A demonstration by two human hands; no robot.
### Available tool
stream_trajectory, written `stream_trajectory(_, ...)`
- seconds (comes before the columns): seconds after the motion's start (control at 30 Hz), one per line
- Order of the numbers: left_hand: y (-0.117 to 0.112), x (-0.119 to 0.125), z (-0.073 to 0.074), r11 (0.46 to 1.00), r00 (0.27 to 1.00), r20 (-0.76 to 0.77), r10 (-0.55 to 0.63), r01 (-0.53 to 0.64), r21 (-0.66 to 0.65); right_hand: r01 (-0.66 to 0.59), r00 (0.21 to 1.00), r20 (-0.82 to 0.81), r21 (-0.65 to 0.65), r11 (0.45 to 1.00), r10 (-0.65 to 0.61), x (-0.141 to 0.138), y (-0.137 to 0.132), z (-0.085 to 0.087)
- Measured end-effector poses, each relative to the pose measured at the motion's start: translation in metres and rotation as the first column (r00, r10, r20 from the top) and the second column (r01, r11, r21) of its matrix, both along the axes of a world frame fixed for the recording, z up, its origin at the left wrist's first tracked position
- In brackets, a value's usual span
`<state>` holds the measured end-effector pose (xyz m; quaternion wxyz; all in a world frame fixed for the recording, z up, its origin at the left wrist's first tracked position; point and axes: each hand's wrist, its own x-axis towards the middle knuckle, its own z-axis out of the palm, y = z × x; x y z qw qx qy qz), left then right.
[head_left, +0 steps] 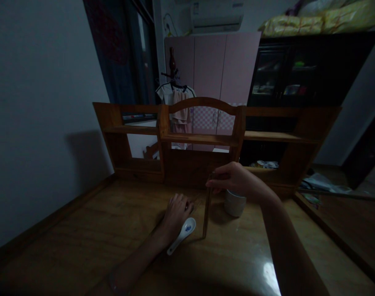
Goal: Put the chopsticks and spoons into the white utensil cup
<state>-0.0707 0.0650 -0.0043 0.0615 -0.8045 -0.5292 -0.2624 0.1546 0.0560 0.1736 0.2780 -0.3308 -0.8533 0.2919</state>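
Observation:
My right hand (pixel 230 181) pinches a pair of wooden chopsticks (pixel 207 213) near the top. They stand almost upright, their lower ends at the tabletop. Just behind and below that hand is a pale cup (pixel 235 204), its rim partly covered by the hand. My left hand (pixel 177 209) lies low over the table with its fingers curled; whatever may be under them is hidden. Beside its wrist rests a white ceramic spoon (pixel 182 235) with a blue pattern in its bowl, the handle pointing toward me. Faint thin lines show by the left fingertips, too dim to name.
The wooden table (pixel 91 218) has a shelf unit (pixel 202 142) along its back edge. A wall (pixel 45 123) borders the left side. Farther off stand a pink wardrobe (pixel 208 70) and a dark cabinet (pixel 313 78). The room is dim, with a bright reflection at the front right.

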Motion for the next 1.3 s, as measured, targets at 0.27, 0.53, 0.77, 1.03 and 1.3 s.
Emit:
stream_trajectory(0.27,-0.016,-0.001,0.05,0.991,0.892,0.434,0.127,-0.133,-0.016,0.006,1.0,0.003,0.015,1.0,-0.006,-0.003,-0.001,0.0)
stream_trajectory(0.53,-0.045,-0.003,0.103,0.969,0.189,0.967,-0.171,0.21,0.13,0.005,1.0,-0.006,0.032,0.999,-0.005,-0.005,-0.001,0.001)
stream_trajectory(0.77,-0.052,0.009,0.101,0.887,-0.024,0.992,-0.12,0.446,0.118,0.017,1.0,0.001,0.028,0.999,-0.017,-0.005,0.0,0.0)
stream_trajectory(1.03,-0.041,0.024,0.078,0.859,0.067,0.997,-0.028,0.512,-0.01,-0.024,1.0,-0.008,0.01,1.0,0.025,-0.006,0.002,-0.003)
stream_trajectory(1.3,-0.04,0.023,0.068,0.857,0.099,0.995,0.015,0.511,-0.064,-0.003,1.0,0.024,0.038,0.999,0.002,-0.007,-0.003,0.002)
